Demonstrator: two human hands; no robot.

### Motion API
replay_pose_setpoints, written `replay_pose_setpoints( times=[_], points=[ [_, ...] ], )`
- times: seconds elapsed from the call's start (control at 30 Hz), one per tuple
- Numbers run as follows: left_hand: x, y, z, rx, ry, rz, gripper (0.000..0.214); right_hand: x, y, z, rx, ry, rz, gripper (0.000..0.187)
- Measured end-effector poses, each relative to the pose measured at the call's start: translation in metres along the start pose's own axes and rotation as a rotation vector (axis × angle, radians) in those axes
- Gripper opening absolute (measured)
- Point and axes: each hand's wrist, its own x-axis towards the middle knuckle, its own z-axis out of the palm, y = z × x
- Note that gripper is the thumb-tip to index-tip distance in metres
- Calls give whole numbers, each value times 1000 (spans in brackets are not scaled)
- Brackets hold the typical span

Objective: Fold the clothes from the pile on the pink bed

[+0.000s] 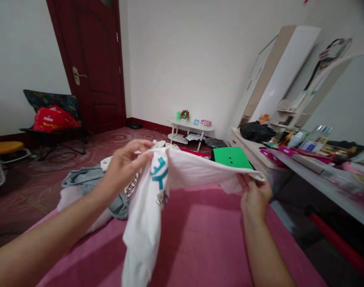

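A white garment (146, 223) with teal lettering and a small dark print hangs stretched between my two hands above a pink bed cover (206, 239). My left hand (129, 159) pinches its upper edge near the lettering. At the far end of that edge, my right hand (255, 193) grips a corner between thumb and fingers. The left part of the cloth droops down in a long fold towards the bed. Whether it is a shirt or another kind of garment, I cannot tell.
Grey and white clothes (89, 179) lie heaped at the bed's left edge. A green square item (232, 157) is beyond my right hand. A cluttered dressing table (328, 175) flanks the right side. Farther off are a small white table (190, 125), a chair with a red bag (54, 118) and a door (95, 63).
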Motion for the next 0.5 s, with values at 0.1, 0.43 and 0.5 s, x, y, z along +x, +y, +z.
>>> replay_pose_setpoints(
  times=[0.1, 0.43, 0.5],
  points=[
    [16, 13, -20, 78, 148, 221, 16, 4, -10, -3, -92, 4, -150, 32],
    [-100, 18, 28, 192, -1155, 216, 9, 47, 47, -80, -649, 88, 70, 47],
    [-101, 14, 32, 211, -1095, 194, 14, 45, 43, -75, -643, 101, -47, 42]
  ],
)
